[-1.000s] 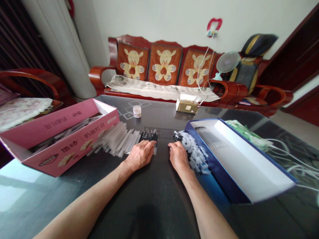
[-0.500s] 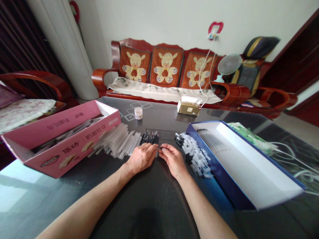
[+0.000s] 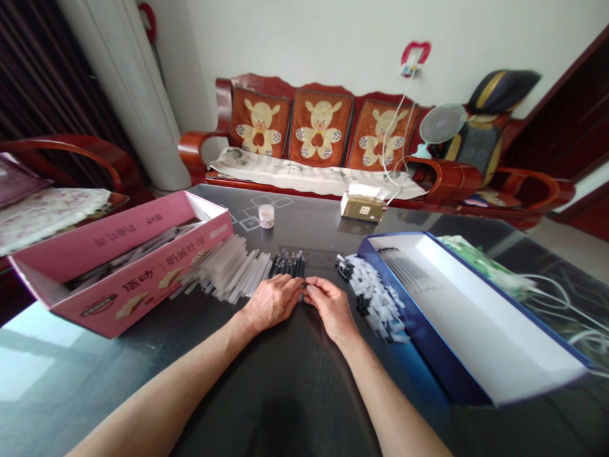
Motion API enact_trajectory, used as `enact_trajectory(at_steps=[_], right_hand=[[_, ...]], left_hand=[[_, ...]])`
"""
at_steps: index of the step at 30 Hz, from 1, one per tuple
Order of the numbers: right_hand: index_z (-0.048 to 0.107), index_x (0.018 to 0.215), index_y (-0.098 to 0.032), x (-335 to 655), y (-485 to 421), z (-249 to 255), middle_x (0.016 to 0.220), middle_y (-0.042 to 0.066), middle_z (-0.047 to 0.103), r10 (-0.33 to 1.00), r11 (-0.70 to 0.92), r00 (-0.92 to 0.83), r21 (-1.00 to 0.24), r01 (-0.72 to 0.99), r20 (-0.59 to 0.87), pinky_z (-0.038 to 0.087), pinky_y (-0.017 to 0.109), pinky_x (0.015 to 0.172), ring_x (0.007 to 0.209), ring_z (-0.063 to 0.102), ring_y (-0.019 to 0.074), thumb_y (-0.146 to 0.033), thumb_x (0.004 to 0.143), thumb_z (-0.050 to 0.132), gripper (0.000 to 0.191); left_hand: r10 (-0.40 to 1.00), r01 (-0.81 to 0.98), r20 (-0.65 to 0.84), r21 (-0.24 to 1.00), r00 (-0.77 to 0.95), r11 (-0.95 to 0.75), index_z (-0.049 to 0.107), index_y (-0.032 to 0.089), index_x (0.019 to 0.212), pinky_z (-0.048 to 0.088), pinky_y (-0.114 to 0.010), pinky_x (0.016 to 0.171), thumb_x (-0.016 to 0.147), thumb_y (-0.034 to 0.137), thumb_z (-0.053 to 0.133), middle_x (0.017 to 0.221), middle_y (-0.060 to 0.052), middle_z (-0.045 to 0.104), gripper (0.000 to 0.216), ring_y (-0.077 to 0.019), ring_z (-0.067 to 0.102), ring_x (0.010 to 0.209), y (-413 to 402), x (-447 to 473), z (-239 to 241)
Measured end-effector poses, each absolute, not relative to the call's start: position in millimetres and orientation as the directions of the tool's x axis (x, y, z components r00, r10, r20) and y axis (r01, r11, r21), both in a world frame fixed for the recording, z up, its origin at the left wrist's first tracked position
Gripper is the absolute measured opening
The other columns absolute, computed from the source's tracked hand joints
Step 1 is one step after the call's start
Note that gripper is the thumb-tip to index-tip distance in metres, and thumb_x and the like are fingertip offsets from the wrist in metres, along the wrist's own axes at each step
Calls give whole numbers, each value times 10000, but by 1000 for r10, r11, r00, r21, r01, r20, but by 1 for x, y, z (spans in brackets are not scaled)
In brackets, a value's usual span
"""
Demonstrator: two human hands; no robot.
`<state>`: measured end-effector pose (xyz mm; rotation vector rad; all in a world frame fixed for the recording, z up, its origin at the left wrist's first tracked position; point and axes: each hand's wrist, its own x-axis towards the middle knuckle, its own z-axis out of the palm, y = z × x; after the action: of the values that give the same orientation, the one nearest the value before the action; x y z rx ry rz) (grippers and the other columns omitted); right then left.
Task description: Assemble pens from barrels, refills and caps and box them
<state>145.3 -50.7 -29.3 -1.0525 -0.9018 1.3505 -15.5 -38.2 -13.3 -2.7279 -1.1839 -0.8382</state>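
My left hand (image 3: 275,301) lies over the near ends of a row of dark pen-like sticks (image 3: 287,263), its fingers closed and bent down. What its fingertips hold, if anything, is hidden. Almost touching it, my right hand (image 3: 332,308) pinches a small dark piece (image 3: 304,285) between thumb and forefinger, too small to name. Left of the dark sticks is a spread of whitish translucent tubes (image 3: 228,270). On the right a heap of small white and black cap-like pieces (image 3: 378,298) lies against the blue box.
A pink carton (image 3: 157,273) with tubes inside stands at left. The open blue box (image 3: 428,324) at right holds a row of thin sticks. Farther back are a small white tub (image 3: 266,217) and a tissue box (image 3: 363,208). A green packet (image 3: 485,263) and white cables lie at far right.
Both hands stay at the near ends of the dark sticks. My right fingertips have shifted slightly around the small dark piece. The whole view has moved a little.
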Motion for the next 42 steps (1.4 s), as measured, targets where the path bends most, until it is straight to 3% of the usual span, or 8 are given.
enact_trajectory(at_steps=[5, 12, 21, 29, 39, 42], right_hand=[[709, 889, -181, 146, -50, -33, 821, 12, 705, 997, 35, 71, -991, -128, 26, 538, 292, 740, 723, 637, 143, -344, 696, 718, 253], [710, 894, -188, 146, -51, -31, 777, 16, 706, 995, 60, 76, -998, -18, 58, 536, 309, 724, 689, 642, 158, -361, 718, 689, 248], [707, 935, -188, 147, -51, -28, 838, 34, 721, 998, 60, 27, -998, -24, 60, 534, 327, 781, 766, 662, 180, -349, 689, 711, 294], [683, 878, -170, 145, -51, -25, 710, 17, 699, 999, 6, 44, -996, -86, 2, 556, 310, 682, 629, 657, 161, -418, 682, 718, 318], [634, 727, -188, 144, -57, -16, 673, 39, 675, 994, 75, 61, -975, 209, 89, 504, 255, 520, 569, 624, 164, -561, 827, 503, 408], [630, 811, -192, 144, -58, -15, 703, 25, 676, 993, 92, 56, -980, 179, 103, 511, 256, 531, 576, 619, 158, -528, 818, 529, 351]], left_hand=[[698, 659, 484, 285, 528, -696, 578, 162, 996, 529, -239, 693, 949, 284, 378, 953, -74, 559, 240, -139, 605, 811, -37, -17, -11], [679, 621, 493, 308, 544, -721, 582, 158, 972, 536, -233, 701, 943, 254, 376, 932, -69, 551, 230, -132, 602, 804, -38, -18, -11], [658, 650, 491, 220, 571, -728, 587, 159, 973, 510, -259, 719, 954, 249, 348, 875, -66, 564, 257, -152, 574, 809, -34, -20, -10], [631, 650, 509, 171, 585, -740, 595, 162, 976, 494, -289, 780, 952, 237, 354, 886, -73, 579, 253, -170, 555, 852, -33, -20, -10], [607, 640, 512, 135, 609, -756, 600, 168, 968, 487, -295, 757, 951, 242, 354, 899, -71, 587, 257, -168, 546, 816, -35, -20, -8], [611, 644, 520, 144, 597, -752, 599, 170, 985, 488, -295, 772, 950, 245, 360, 905, -72, 588, 254, -168, 550, 836, -34, -20, -9]])
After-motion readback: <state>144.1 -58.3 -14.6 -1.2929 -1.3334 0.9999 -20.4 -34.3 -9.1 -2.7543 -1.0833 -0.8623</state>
